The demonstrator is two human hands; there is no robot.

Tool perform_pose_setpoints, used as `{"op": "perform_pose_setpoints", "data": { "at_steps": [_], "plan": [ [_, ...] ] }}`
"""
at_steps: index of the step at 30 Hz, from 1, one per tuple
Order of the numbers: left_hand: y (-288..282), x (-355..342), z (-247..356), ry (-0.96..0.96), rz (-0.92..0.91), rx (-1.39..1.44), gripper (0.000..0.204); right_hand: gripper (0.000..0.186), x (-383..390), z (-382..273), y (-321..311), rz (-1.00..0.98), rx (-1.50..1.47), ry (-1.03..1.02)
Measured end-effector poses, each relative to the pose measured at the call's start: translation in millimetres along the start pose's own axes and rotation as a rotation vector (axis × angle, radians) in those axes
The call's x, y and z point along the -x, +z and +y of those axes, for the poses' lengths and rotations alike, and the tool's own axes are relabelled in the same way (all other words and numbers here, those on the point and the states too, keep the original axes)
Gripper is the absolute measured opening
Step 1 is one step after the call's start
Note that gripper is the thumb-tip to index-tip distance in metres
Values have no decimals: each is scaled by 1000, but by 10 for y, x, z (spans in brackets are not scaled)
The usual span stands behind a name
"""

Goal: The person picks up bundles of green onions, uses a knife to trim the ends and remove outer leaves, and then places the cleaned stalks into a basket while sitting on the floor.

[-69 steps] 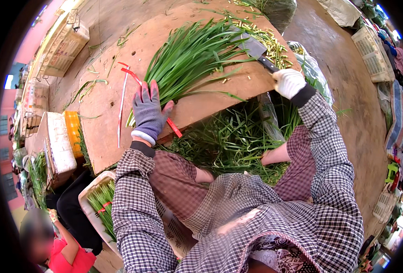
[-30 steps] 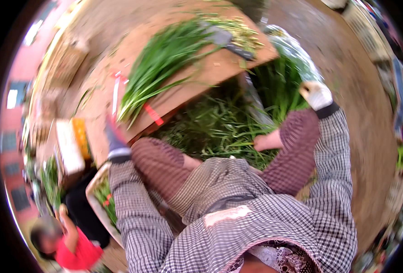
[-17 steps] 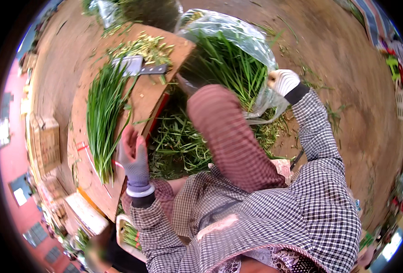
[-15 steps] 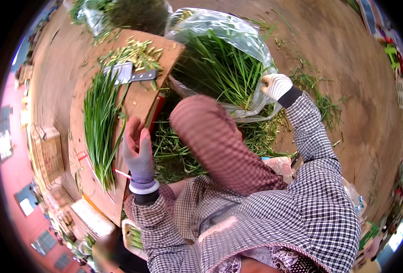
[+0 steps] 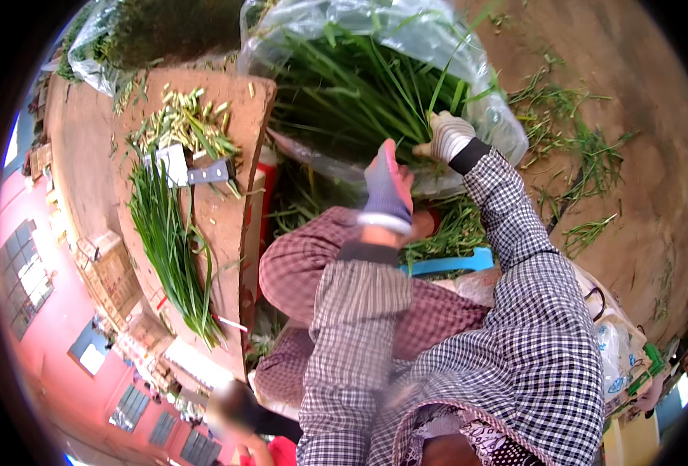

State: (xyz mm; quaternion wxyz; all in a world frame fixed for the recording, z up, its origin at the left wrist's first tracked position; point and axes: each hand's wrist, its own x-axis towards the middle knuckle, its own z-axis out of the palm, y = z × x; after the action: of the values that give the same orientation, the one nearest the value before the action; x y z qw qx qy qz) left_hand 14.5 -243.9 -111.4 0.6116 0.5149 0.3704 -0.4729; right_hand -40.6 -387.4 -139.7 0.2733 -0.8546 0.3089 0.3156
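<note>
Brown floor (image 5: 639, 221), gloved hands (image 5: 388, 186) (image 5: 449, 138) at clear bag (image 5: 508, 138) of greens (image 5: 359, 93)

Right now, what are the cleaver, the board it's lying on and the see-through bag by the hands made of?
Cleaver blade: probably steel, flat, pale grey and smooth-looking. Its dark handle could be plastic or wood; I can't tell. Board: likely wood or plywood, dull brown with a thick edge. Bag: seemingly thin plastic, glossy, crinkled and see-through.
</note>
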Motion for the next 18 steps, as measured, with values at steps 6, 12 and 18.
{"op": "perform_pose_setpoints", "data": {
  "at_steps": [6,12,18],
  "plan": [
    [-406,-475,4,12,74,4,51,83,136,-355,885,42,-97,-281],
    [-10,-327,80,82,-30,-157,39,56,-128,-198,671,83,-174,-249],
    [69,-123,202,217,-118,-138,23,47,-283,47,546,28,-539,-316]
  ]
}}
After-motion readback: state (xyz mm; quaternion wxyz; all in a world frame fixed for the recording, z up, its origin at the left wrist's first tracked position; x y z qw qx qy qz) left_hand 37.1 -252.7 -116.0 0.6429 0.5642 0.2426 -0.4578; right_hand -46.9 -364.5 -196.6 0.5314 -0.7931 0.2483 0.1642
